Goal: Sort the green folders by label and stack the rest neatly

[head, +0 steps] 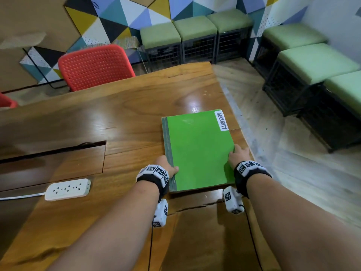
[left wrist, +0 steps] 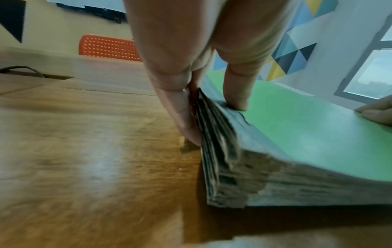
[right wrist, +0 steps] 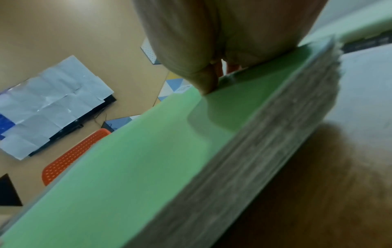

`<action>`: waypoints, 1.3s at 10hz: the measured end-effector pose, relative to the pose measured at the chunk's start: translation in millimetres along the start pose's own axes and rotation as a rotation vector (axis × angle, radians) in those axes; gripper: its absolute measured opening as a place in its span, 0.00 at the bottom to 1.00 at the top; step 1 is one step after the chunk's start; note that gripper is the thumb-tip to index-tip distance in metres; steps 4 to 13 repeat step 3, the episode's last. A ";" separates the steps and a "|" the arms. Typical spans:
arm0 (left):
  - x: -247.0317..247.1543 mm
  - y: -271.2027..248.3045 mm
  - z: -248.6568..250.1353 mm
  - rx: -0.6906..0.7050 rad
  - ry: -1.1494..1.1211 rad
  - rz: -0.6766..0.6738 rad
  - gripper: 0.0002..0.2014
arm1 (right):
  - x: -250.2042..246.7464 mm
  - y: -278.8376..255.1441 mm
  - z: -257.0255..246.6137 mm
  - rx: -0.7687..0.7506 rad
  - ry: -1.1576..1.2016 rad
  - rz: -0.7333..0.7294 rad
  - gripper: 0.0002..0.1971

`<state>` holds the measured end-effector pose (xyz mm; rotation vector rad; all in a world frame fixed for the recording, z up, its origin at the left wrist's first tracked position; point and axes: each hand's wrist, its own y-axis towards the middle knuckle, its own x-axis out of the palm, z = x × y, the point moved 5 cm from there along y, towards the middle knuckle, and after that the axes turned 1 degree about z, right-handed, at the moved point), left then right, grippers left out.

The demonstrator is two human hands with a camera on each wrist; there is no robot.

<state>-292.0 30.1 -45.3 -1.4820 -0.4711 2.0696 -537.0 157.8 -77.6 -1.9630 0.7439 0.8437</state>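
Bare tabletop [head: 121, 122] left of folder stack [head: 197, 151]; power strip [head: 68, 189] near-left.

Wooden table [head: 125, 122] was glossy and varnished, grain and a crack showing, green folder [head: 197, 147] had a matt card cover – frayed, rough paper edges, a white paper label [head: 221, 121], power strip [head: 68, 189] looked smooth white plastic, red chair [head: 95, 65] perforated plastic, stools [head: 195, 28] – green cloth on dark metal mesh.

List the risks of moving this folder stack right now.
The folder stack sits close to the table's right edge, so a push rightward could tip it off. The left hand and right hand grip only its near half, so the far end may sag or fan out. The spine edges look frayed and uneven, so folders could slip apart.
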 end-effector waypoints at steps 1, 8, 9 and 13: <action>2.3 2.9 4.4 -0.017 0.061 0.002 0.36 | 1.2 1.5 -3.0 0.045 -0.059 -0.002 0.21; -1.3 -2.7 11.2 -0.027 0.003 -0.053 0.39 | -0.2 -11.1 -12.1 0.082 -0.109 0.071 0.30; -1.3 -2.7 11.2 -0.027 0.003 -0.053 0.39 | -0.2 -11.1 -12.1 0.082 -0.109 0.071 0.30; -1.3 -2.7 11.2 -0.027 0.003 -0.053 0.39 | -0.2 -11.1 -12.1 0.082 -0.109 0.071 0.30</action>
